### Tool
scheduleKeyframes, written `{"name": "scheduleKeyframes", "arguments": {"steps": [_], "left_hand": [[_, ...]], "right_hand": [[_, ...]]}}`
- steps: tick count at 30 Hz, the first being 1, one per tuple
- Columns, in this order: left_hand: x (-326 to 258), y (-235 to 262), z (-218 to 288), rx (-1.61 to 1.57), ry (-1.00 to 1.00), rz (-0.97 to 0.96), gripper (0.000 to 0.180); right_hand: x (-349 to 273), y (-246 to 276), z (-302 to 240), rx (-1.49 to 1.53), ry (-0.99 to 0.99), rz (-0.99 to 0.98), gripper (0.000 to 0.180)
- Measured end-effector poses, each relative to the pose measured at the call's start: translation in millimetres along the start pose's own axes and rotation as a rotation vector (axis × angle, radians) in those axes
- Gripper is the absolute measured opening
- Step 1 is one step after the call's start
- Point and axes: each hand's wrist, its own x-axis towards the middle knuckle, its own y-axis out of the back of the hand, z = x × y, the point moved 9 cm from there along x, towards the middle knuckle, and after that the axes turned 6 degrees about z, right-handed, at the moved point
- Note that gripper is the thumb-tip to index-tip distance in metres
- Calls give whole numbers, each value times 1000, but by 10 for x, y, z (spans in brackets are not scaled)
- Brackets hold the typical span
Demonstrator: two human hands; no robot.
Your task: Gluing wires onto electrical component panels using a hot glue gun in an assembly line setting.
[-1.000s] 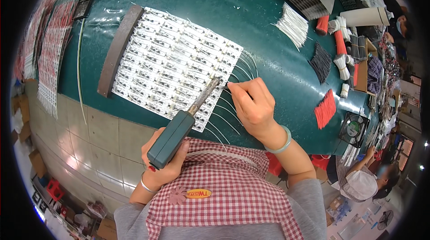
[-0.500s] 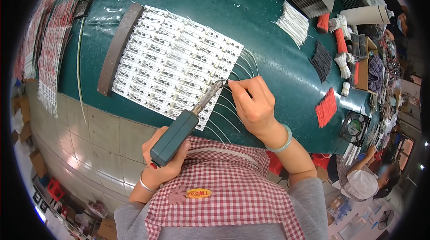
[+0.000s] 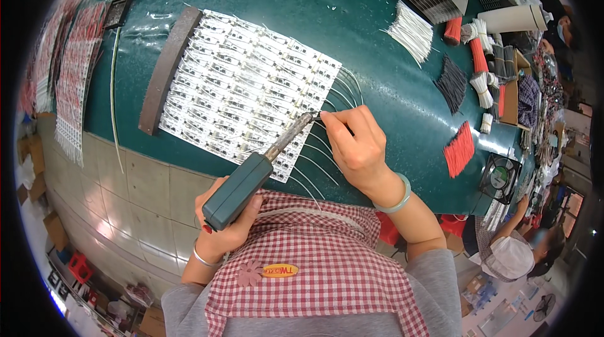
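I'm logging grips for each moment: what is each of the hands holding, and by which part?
Left hand grips the soldering iron by its green handle. Right hand pinches a thin white wire near its panel end.

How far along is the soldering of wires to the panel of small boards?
Done: several white wires already fan out from the panel at its right edge. In hand: the left hand holds the soldering iron, the right hand a wire at its tip. Left: loose wire bundles wait.
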Motion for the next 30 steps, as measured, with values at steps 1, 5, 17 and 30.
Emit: {"name": "scheduleKeyframes", "arguments": {"steps": [1, 5, 17, 30], "left_hand": [[-19, 7, -20, 1, -1, -1, 24], [-80, 42, -69, 13, 4, 17, 24], [-144, 86, -24, 69, -55, 32, 30], [-217, 67, -110, 100, -4, -30, 31]], "right_hand": [[1, 0, 0, 0, 1, 2, 32], [11, 2, 4, -7, -5, 0, 32], [12, 116, -130, -9, 14, 40, 32], [-57, 38, -124, 17, -41, 14, 30]]}}
